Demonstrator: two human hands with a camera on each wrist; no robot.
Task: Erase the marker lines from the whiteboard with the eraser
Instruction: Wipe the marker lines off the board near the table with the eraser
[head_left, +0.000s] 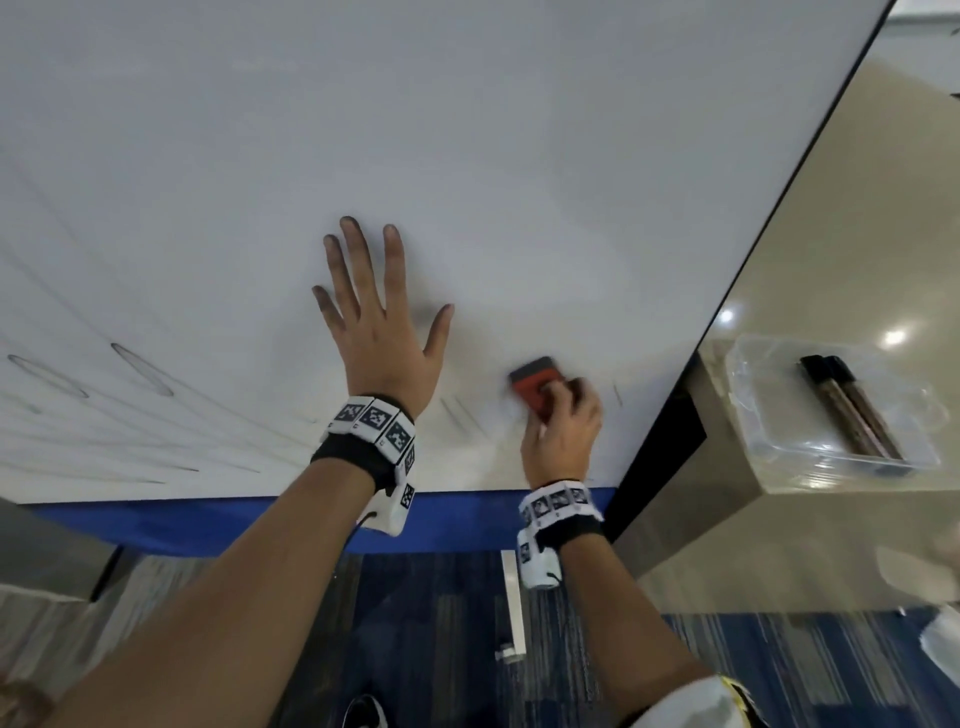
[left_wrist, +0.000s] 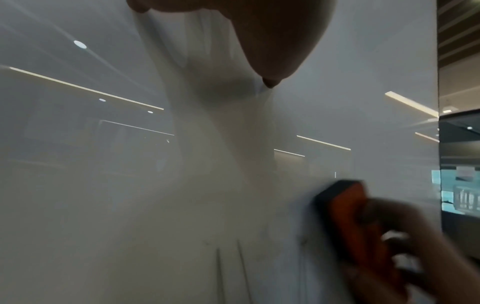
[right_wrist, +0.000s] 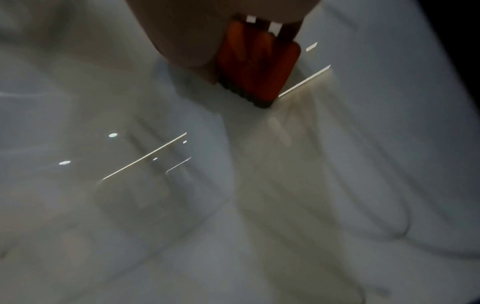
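A large whiteboard (head_left: 467, 156) fills the head view. My left hand (head_left: 379, 317) lies flat on it with straight, spread fingers. To its right my right hand (head_left: 563, 431) grips a red eraser (head_left: 537, 387) with a black felt side, pressed against the board near its lower right. Short dark marker strokes (head_left: 457, 413) show just left of the eraser, one more marker stroke (head_left: 617, 395) to its right. Faint curved marker lines (head_left: 140, 369) cover the lower left. The left wrist view shows the eraser (left_wrist: 348, 216) and two marker strokes (left_wrist: 228, 271). The eraser (right_wrist: 257, 65) is blurred in the right wrist view.
The board has a black right edge (head_left: 769, 249) and a blue bottom strip (head_left: 208, 519). A beige counter at the right carries a clear plastic tray (head_left: 769, 431) holding dark markers (head_left: 847, 405). Blue carpet (head_left: 441, 623) lies below.
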